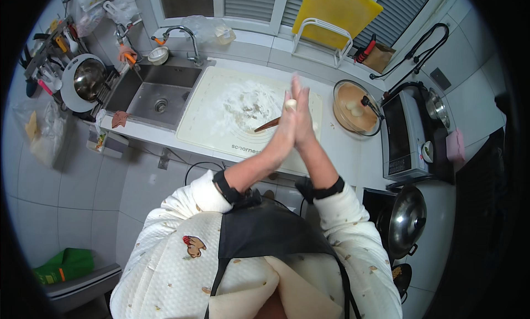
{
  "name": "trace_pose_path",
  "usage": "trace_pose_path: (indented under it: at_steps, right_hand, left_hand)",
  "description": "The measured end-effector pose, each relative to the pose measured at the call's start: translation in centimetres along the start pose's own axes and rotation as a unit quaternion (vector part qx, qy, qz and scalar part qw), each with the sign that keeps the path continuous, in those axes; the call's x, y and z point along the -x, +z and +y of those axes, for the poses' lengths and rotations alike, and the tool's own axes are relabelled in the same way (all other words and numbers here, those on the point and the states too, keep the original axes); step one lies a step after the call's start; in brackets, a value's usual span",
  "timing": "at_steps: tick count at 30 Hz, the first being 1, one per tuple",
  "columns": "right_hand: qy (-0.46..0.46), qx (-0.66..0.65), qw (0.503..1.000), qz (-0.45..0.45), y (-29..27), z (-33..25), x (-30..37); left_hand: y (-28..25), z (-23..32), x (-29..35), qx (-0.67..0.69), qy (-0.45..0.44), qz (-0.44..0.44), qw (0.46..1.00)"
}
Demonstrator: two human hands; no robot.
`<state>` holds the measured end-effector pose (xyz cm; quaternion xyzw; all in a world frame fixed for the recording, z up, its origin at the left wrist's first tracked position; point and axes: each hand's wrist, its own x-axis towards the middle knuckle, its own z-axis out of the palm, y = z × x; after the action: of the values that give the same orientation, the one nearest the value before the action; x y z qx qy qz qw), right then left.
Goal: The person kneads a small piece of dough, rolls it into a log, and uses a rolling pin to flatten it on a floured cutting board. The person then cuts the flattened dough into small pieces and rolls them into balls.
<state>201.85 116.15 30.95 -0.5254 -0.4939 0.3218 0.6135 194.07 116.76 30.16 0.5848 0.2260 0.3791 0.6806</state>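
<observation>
My left hand (285, 130) and my right hand (303, 120) are raised over the counter with their palms together and fingers stretched forward. A small pale dough ball (291, 104) shows between them near the fingers. Beneath lies a cream kneading mat (199, 112), its middle dusted with white flour (248, 101). A brown wooden rolling pin (267, 125) rests on the mat, partly hidden behind my left hand. To the right of the mat stands a glass bowl (338, 112) with several pale round dough pieces (354, 107) inside.
A steel sink (141, 101) with a faucet (192, 43) is at the left. A yellow cutting board (337, 12) stands in a white rack at the back. On the right are a microwave oven (403, 134) and a lidded wok (408, 219).
</observation>
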Motion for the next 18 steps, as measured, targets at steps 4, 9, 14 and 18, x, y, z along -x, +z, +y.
trace_pose_path:
  at_steps: [4, 9, 14, 18]
  right_hand:
    - [0.023, -0.031, 0.999, 0.019, 2.1, 0.8, 2.4]
    - [0.065, -0.115, 0.974, 0.182, 0.2, 4.7, -2.3]
    - [0.018, -0.396, 0.902, 0.172, -0.5, -0.5, -4.3]
    - [0.037, -0.453, 0.880, 0.138, -0.3, -0.7, -2.2]
  left_hand:
    - [-3.6, -1.2, -4.0, 0.086, -0.083, 0.076, 0.990]
    - [-2.1, -2.9, -2.9, 0.141, -0.034, 0.075, 0.987]
    - [-7.6, -5.2, -0.9, 0.225, -0.209, 0.141, 0.941]
    - [-5.1, -2.7, -0.8, 0.490, -0.212, -0.015, 0.845]
